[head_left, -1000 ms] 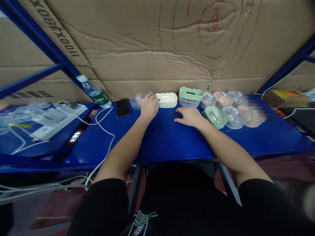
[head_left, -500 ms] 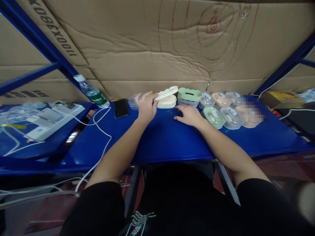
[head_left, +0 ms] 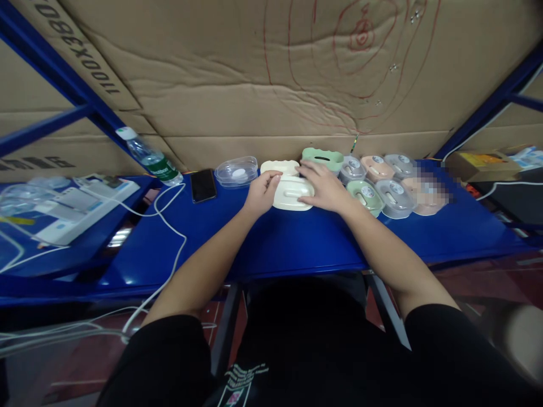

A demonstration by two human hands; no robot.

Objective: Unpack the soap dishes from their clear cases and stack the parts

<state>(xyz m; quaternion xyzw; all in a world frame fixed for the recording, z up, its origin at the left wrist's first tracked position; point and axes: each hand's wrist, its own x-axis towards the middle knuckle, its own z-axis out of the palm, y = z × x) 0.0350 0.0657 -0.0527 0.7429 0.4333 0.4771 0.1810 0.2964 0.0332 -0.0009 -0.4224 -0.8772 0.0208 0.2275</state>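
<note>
**Cream lid held between both hands, centre of frame**

My left hand (head_left: pixel 262 192) and right hand (head_left: pixel 323 186) are both on a cream lid (head_left: pixel 291 193) just above the middle of the frame. The lid lies on the blue table (head_left: pixel 288 243), top face up. Its long axis runs left to right across the picture, with a raised oval grip along the same line. The left end sits against my left hand; the right end is under my right hand.

Left fingers are curled around the lid's left edge, clamped on it. Right fingers lie spread and flat over the lid's upper right part, pressing rather than pinching; I cannot tell whether the right thumb is under the rim.

Directly behind the lid, touching or nearly so, is a cream tray (head_left: pixel 278 167) of matching outline, long axis also left to right. To its right stands a green tray stack (head_left: pixel 322 158).

Further right, a cluster of oval lids in green, grey and pink (head_left: pixel 379 181) lies in two rows, partly blurred at the right end.

To the left of the cream tray: a clear plastic box (head_left: pixel 236 170), then a black phone (head_left: pixel 203 185), then a water bottle (head_left: pixel 146 155) lying tilted toward the upper left. A white cable (head_left: pixel 169 226) trails down the left part of the table.

Cardboard (head_left: pixel 254 73) fills the upper frame.
</note>
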